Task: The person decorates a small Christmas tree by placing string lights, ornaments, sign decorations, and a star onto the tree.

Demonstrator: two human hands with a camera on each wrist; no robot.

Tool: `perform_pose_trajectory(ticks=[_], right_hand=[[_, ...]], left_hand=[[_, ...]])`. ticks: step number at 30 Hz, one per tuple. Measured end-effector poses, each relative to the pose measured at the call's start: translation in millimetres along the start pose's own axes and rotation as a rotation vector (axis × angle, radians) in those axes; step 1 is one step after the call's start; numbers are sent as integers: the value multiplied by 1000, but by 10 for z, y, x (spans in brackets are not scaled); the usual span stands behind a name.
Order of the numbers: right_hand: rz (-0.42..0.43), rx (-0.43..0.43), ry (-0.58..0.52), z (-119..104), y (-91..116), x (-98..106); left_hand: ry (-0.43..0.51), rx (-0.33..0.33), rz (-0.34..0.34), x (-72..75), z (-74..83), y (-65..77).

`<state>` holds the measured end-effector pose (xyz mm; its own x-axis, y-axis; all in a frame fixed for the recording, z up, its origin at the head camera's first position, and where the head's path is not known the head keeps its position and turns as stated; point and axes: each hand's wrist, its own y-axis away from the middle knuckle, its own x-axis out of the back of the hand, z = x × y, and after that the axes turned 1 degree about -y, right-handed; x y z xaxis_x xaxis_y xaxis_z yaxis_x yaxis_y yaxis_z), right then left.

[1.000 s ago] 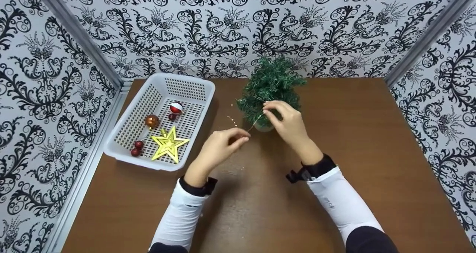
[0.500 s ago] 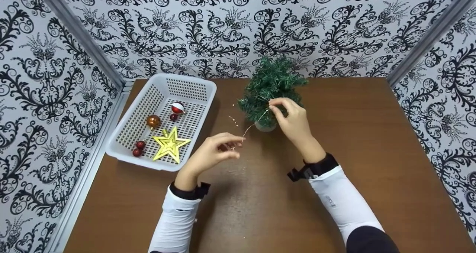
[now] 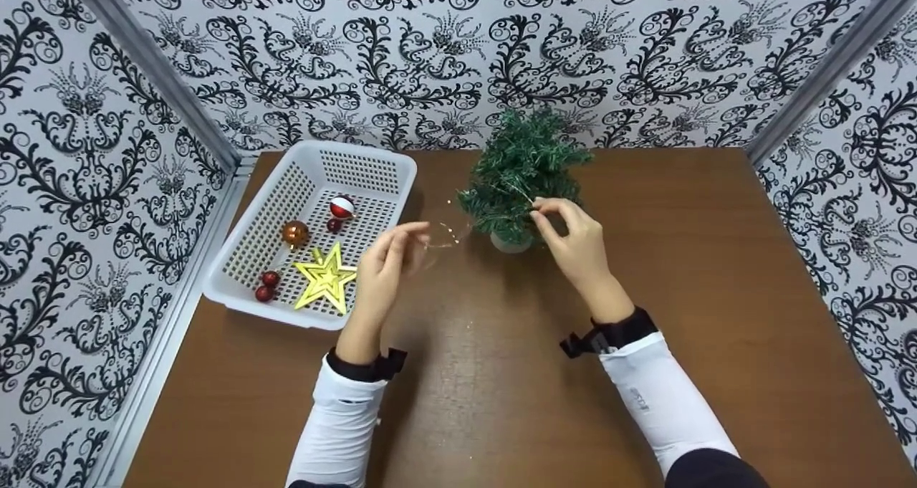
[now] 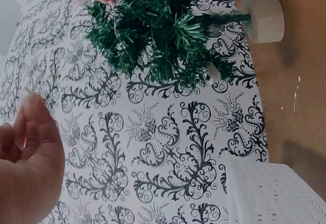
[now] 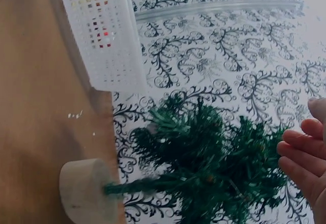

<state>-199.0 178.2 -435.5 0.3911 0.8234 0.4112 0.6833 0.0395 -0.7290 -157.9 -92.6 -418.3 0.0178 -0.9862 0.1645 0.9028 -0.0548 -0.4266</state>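
1. The thin, pale, metallic-looking wire strand [image 3: 523,192] lies against the front of the small, bushy, green artificial tree [image 3: 534,155], running out to the fingertips at the tree's lower right.
2. The right hand [image 3: 575,246] pinches that strand between thumb and forefinger, just in front of the tree.
3. The left hand [image 3: 382,269] is left of the tree, fingers partly bent, a faint loop of strand beside them; blur means I cannot tell whether it grips.
4. The strand should be nearly weightless and springy: likely to hold a bend, easy to kink, and prone to snag on the needles. A light fingertip pinch near the tree suits it better than a fist.
5. The tree's branches look flexible and light. Its pale, round, wood-like base [image 4: 269,18], underneath on the brown desk [image 3: 487,409], is probably the heaviest part and the steadiest place to hold.
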Motion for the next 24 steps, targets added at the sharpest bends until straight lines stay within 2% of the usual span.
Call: perform_pose_trajectory(ticks=[2, 6, 9, 12, 16, 19, 21, 24], right_hand=[[45, 12, -13, 23, 28, -1], [161, 24, -71, 41, 78, -16], [239, -14, -105, 47, 123, -33], [279, -117, -168, 52, 164, -42], [301, -309, -364, 24, 161, -17], [319, -389, -476, -48, 137, 18], [321, -378, -486, -73, 160, 12], [328, -278, -449, -49, 248, -56]], left_hand=[[-10, 19, 27, 8, -3, -13], [-100, 24, 45, 31, -12, -36], [-121, 7, 53, 60, -5, -49], [-112, 12, 31, 100, -1, -59], [-96, 55, -22, 142, -29, -56], [-69, 79, -45, 153, -67, -37], [-60, 69, -52, 154, -97, -28], [-26, 64, -37, 147, -124, -28]])
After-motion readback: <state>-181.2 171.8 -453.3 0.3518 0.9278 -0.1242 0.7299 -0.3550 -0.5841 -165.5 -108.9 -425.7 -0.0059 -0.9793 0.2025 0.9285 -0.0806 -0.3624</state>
